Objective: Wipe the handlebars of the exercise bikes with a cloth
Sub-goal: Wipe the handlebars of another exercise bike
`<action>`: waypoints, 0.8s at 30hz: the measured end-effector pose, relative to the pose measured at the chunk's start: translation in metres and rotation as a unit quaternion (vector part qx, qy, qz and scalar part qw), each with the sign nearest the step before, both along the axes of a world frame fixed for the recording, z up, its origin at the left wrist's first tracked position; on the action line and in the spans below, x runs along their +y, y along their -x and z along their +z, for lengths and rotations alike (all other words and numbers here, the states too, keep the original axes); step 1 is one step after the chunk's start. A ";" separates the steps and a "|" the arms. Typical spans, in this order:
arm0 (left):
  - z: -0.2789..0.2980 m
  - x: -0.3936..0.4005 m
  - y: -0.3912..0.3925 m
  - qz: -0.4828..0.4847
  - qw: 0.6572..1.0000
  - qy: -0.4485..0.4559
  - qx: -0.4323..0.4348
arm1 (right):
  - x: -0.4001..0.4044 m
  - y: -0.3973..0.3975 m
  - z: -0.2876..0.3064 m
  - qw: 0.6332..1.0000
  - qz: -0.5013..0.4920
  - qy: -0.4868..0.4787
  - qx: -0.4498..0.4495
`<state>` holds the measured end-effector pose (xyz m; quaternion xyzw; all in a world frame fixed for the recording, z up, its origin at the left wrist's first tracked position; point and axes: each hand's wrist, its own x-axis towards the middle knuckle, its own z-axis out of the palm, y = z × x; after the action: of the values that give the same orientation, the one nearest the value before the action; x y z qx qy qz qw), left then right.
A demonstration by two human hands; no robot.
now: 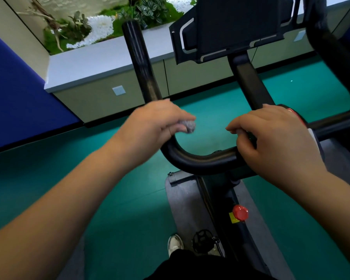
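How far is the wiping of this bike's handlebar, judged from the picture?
Done: cannot be told; no bar shows a wiped mark. In hand: the left hand grips the left handlebar near its bend, with a grey cloth bunched under the fingers, and the right hand holds the bar near the stem. Left, probably: the upright left end above the hand, the right handlebar, and any other bikes, none in view.

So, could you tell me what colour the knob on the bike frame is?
Red knob, head view.
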<state>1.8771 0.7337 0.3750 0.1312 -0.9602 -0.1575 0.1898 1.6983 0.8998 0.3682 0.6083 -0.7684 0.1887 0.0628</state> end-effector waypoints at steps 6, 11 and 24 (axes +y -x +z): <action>0.023 -0.038 0.021 0.097 0.995 -0.003 -0.030 | -0.001 -0.001 0.000 1.000 0.000 0.000 -0.002; 0.035 -0.016 0.024 0.093 0.987 -0.032 -0.126 | -0.001 -0.002 0.000 1.000 0.000 0.002 -0.001; 0.007 0.093 0.040 0.260 0.943 -0.047 -0.204 | 0.002 0.005 -0.005 0.982 -0.005 0.152 -0.114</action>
<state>1.8375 0.8268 0.3816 0.4145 -0.9023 -0.1171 0.0180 1.6929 0.9022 0.3634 0.5620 -0.7363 0.3710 0.0672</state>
